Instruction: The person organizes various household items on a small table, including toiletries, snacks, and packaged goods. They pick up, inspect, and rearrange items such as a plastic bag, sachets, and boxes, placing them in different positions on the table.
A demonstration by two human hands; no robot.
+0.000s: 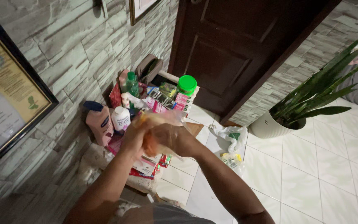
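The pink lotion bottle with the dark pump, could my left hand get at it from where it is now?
Probably yes. The pink lotion bottle stands against the stone wall just beside the left hand, with nothing between them. But both hands are busy gripping a clear plastic bag, so that hand would have to let go first.

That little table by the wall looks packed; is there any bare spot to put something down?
Hardly: bottles and boxes crowd the table. Both hands hold a clear plastic bag above it. Free room is the white floor tiles between the potted plant and crumpled bags.
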